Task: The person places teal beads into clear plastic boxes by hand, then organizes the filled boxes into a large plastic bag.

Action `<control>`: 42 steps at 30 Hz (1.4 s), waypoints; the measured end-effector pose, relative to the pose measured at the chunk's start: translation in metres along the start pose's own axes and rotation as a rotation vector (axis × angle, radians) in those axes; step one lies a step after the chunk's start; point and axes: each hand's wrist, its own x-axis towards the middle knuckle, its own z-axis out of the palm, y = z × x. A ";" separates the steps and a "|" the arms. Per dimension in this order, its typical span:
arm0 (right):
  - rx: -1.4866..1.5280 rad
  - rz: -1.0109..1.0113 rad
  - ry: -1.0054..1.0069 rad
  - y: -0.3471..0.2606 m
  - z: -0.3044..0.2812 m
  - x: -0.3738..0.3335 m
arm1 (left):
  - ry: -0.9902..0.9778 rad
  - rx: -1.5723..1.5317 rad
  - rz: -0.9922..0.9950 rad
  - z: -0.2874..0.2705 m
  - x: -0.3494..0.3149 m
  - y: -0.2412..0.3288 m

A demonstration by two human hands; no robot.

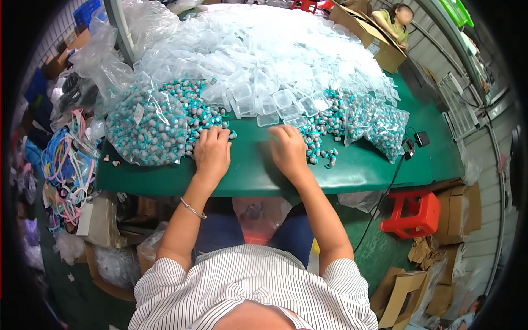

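Observation:
My left hand [213, 149] lies at the near edge of a loose pile of small round grey-and-teal pieces [202, 116]. Its fingers are curled and pressed together; what they hold, if anything, is hidden. To its right, over the green tabletop [247, 165], is my right hand [288, 149], its fingers bent and smeared by motion. A second loose pile of the same grey-and-teal pieces [313, 144] lies just right of that hand. Beyond both hands, a large heap of clear plastic boxes [264, 60] spreads across the table, its nearest boxes [268, 119] a little past my fingertips.
Clear bags of grey-and-teal pieces stand left [146, 126] and right [377, 124]. A black cable [393, 179] hangs off the right edge by a red stool [412, 214]. Colourful bands [69, 170] hang at left. Another person [391, 25] sits behind a cardboard box [374, 41].

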 end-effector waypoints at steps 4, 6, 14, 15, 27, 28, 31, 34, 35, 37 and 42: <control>-0.397 -0.096 0.058 0.019 0.025 0.020 | 0.032 0.045 0.002 0.012 0.001 -0.001; -0.574 -0.109 -0.048 0.031 0.033 0.020 | 0.089 0.060 0.039 0.014 0.005 0.000; -0.407 -0.177 -0.006 0.010 0.006 -0.010 | 0.080 -0.144 0.058 -0.002 -0.005 0.007; -0.387 -0.207 -0.002 0.006 -0.001 -0.017 | 0.078 -0.179 0.071 -0.004 -0.007 0.011; -0.134 -0.098 -0.110 -0.025 -0.035 -0.063 | -0.080 -0.451 0.028 0.011 -0.031 0.030; -0.081 -0.069 -0.102 -0.025 -0.039 -0.063 | -0.083 -0.454 0.031 0.011 -0.031 0.031; -0.256 -0.010 0.042 -0.003 -0.042 -0.047 | -0.052 -0.397 0.013 0.009 -0.029 0.035; -0.392 -0.021 0.082 0.015 -0.027 -0.029 | -0.063 -0.398 -0.004 0.010 -0.030 0.036; -0.467 -0.053 0.083 0.017 -0.020 -0.023 | -0.051 -0.405 -0.009 0.012 -0.032 0.034; -0.527 -0.035 0.021 0.022 -0.008 -0.016 | -0.037 -0.409 -0.015 0.012 -0.033 0.033; -0.647 0.102 -0.152 0.017 0.011 -0.001 | -0.016 -0.444 -0.003 0.011 -0.034 0.034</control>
